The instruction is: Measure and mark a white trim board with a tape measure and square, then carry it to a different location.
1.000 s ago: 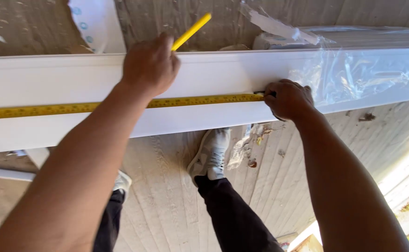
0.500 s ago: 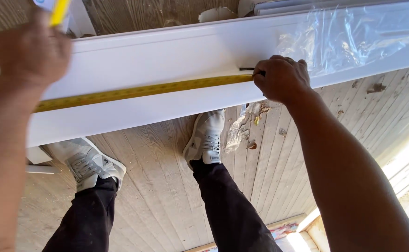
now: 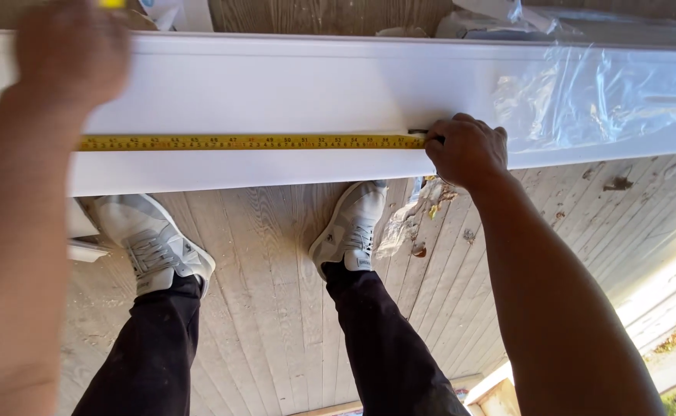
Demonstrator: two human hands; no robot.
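A long white board (image 3: 276, 85) runs across the view at waist height. A yellow tape measure (image 3: 245, 142) lies stretched along its face. My right hand (image 3: 467, 150) pinches the tape's end hook against the board. My left hand (image 3: 68, 54), blurred, is closed around a yellow pencil (image 3: 111, 3) whose tip shows at the top edge, above the tape's left part. The right end of the board is still covered in clear plastic wrap (image 3: 608, 96).
Below the board are my two legs in dark trousers and grey sneakers (image 3: 349, 227) on a weathered wooden deck (image 3: 276, 254). Scraps of plastic and debris (image 3: 411, 227) lie by the right shoe. White trim pieces (image 3: 84, 246) rest at the left.
My left hand with the pencil has swung from the board's middle to the upper left. The view has shifted so the board sits level; my right hand keeps holding the tape's end.
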